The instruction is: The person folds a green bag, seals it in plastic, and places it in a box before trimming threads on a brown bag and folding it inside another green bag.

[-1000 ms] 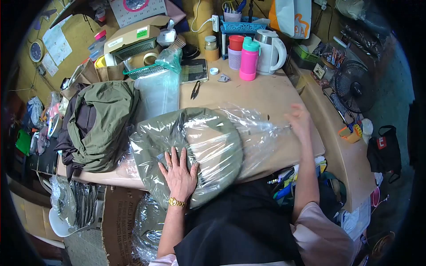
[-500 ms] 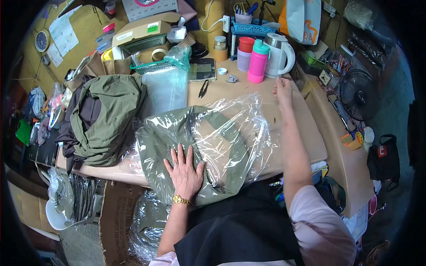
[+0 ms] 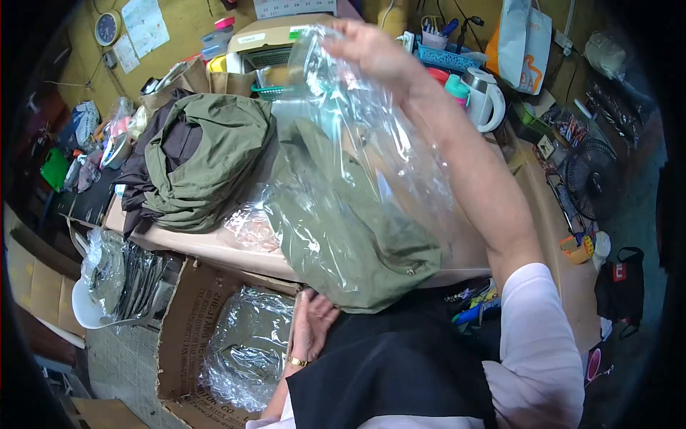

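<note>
**Right hand (image 3: pixel 371 53) grips clear plastic bag (image 3: pixel 382 132)**

Folded cloth (image 3: pixel 214 161) lies at left. An open carton (image 3: pixel 187 322), lower left of centre, holds wrapped packs (image 3: pixel 246 343). Just right, the left hand (image 3: pixel 313 325) is partly curled by the bagged green fabric (image 3: pixel 336 222); whether it grasps anything, I cannot tell. The fabric sits at centre, under the right hand at upper centre, which clutches the bag's top.

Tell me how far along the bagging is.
Looks done: plastic-wrapped olive-green fabric in the brown cardboard box.
In hand: the right hand holds clear plastic film up over an olive-green fabric bundle; the left hand is by its lower edge.
Probably left: the unbagged olive-green and dark fabric pile on the table.
</note>
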The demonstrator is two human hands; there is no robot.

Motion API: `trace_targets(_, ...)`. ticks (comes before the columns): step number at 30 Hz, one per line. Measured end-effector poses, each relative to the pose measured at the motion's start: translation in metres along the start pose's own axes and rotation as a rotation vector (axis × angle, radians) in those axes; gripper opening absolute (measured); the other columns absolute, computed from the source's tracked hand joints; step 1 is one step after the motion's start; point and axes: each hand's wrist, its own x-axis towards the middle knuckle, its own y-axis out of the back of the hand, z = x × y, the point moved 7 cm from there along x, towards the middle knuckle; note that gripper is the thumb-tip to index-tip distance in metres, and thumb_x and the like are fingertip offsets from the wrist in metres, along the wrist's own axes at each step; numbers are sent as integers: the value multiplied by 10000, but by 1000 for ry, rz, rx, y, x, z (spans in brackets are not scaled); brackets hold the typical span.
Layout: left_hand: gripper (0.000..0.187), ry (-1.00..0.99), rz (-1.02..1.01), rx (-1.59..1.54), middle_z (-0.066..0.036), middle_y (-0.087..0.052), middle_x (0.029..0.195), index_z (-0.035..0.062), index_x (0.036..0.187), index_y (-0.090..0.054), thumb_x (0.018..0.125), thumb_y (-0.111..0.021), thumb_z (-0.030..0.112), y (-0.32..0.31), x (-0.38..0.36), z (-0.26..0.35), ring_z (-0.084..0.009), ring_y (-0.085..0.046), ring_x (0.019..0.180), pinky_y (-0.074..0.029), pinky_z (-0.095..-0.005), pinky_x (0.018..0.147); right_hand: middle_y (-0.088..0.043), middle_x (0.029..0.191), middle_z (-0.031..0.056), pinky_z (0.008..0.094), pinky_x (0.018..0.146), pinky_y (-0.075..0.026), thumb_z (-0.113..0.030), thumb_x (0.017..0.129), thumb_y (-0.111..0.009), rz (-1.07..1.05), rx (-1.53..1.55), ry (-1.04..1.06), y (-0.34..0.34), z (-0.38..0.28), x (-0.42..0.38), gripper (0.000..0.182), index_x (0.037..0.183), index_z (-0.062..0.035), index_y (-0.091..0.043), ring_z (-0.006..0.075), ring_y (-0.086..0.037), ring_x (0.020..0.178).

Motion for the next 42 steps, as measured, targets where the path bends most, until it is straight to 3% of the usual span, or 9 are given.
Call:
trace_targets(6, 455, 85, -171, -48, -116, -611, 1273, -5, 1318, -502, 943, -634, 215, -45, 7, 35, -235, -593, 1166, -461, -426, 1028, -686, 972, 73, 213, 687, -491, -136, 925, -664, 367, -192, 318, 118, -85, -13, 236, 1117, 2, -655, 98, -605, 786)
trace_targets(11, 378, -74, -145, 169, -91, -644, 1177, -10, 1270, -522, 970, -612, 201, -61, 10, 72, -160, -648, 1005, -545, -323, 863, -625, 1048, 78, 292, 712, -515, -233, 813, -749, 261, -1278, -282, 316, 89, -128, 514, 1264, -91, -548, 177, -647, 847)
trace_targets(13, 417, -107, -10, 265, -86, -623, 1130, -2, 1256, -472, 950, -650, 219, -41, 22, 64, -135, -613, 985, -526, -308, 851, -560, 1140, 218, 453, 944, -462, -227, 813, -711, 369, -1561, -369, 237, 71, -171, 503, 1236, -15, -540, 397, -551, 1150)
trace_targets(16, 529, -301, 171, 501, -116, -582, 1171, 8, 1284, -390, 905, -706, 200, -18, 21, 43, -158, -578, 1045, -494, -299, 891, -614, 1165, 209, 420, 973, -447, -138, 827, -678, 202, -763, -98, 138, 132, -161, 395, 1199, -25, -606, 366, -558, 1139)
trace_targets(21, 557, -255, 95, 609, -123, -619, 1130, -28, 1224, -465, 792, -798, 86, -19, 19, 18, -156, -606, 988, -496, -290, 883, -215, 1602, 117, 635, 1161, -70, -572, 925, -514, -575, -1078, 99, -83, 220, -138, 676, 1493, -235, -371, 327, -158, 1484)
trace_targets(26, 366, -242, 124, 457, -99, -677, 1099, -20, 1207, -576, 861, -691, 6, 13, 5, 69, -154, -657, 923, -545, -296, 823, -84, 1635, 74, 710, 1125, -6, -655, 953, -348, -591, -1087, -130, -80, 287, -128, 730, 1555, -279, -179, 338, -43, 1502)
trace_targets(35, 483, -235, 166, 406, -142, -608, 1229, -34, 1292, -496, 882, -715, 96, -25, 8, 69, -212, -622, 1060, -523, -345, 906, -660, 1103, 175, 381, 947, -470, -276, 752, -792, -591, -902, -271, -34, 289, -51, 557, 1196, -8, -588, 337, -629, 1036)
trace_targets(40, 650, -401, 15, 274, -144, -614, 1223, -27, 1370, -435, 805, -748, 51, -79, -39, 132, -237, -633, 1041, -517, -359, 927, -680, 946, 39, 294, 815, -511, -234, 829, -718, -523, 282, -60, 14, 107, -21, 317, 1079, -57, -637, 162, -658, 846)
trace_targets(42, 592, -236, 329, 451, -128, -632, 1196, -9, 1365, -451, 840, -718, 55, -40, 17, 125, -227, -636, 1018, -521, -358, 907, -675, 1068, 108, 425, 883, -508, -327, 852, -711, -302, -953, 8, 23, 183, 18, 363, 1146, -126, -642, 308, -647, 1010)
